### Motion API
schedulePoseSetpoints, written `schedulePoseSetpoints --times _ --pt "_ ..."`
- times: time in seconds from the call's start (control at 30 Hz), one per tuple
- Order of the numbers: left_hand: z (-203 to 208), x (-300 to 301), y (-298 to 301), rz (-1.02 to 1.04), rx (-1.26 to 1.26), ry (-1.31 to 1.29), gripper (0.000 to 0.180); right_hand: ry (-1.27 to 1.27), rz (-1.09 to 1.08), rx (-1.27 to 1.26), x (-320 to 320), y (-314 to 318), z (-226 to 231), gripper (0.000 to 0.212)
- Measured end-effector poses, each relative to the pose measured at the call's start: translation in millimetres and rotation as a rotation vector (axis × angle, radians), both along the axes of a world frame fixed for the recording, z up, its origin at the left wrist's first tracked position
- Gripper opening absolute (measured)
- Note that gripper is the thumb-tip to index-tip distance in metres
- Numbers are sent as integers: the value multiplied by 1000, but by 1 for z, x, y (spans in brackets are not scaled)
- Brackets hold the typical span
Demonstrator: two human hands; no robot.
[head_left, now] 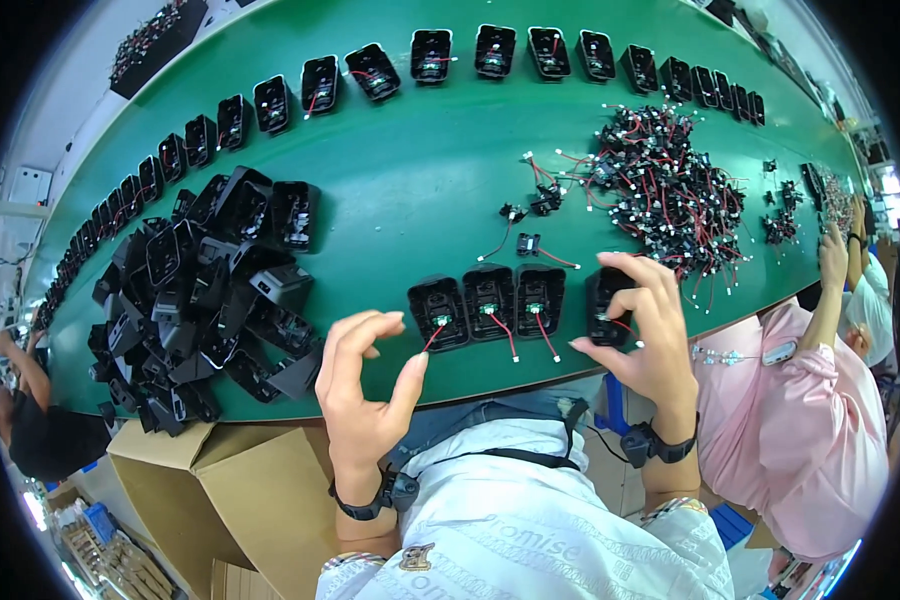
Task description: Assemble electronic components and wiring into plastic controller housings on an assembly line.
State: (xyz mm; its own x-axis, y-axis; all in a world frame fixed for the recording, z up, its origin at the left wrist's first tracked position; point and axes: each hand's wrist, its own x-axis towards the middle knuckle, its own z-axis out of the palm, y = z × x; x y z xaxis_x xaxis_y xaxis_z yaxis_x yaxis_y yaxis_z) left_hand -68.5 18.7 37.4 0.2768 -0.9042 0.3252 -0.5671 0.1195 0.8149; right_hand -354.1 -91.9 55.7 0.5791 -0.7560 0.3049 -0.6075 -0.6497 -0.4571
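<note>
Three black plastic housings stand side by side near the table's front edge: a left one (452,334), a middle one (489,290) and a right one (540,287). Each has a small green board inside and red wires with a white plug hanging out. My left hand (362,388) is held just left of them, thumb and fingers apart, empty. To their right, my right hand (660,335) grips a fourth black housing (600,290) between thumb and fingertips at its two ends. Red wire shows at this housing too; my fingers cover part of it.
A heap of black housings (185,290) lies at left. Wired black parts (670,190) are piled at right, a few loose ones (530,243) nearer. Housings (431,55) line the far edge. A cardboard box (260,490) sits below; a person in pink (790,430) works at right.
</note>
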Motion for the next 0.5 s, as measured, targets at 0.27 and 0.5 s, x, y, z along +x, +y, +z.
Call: schedulePoseSetpoints --times 0.27,0.5 --pt "-13 -13 -15 -81 -44 -208 63 -18 96 78 9 -5 -16 49" --pt "-11 -15 -23 -245 58 -428 96 -56 198 106 3 -12 -22 62"
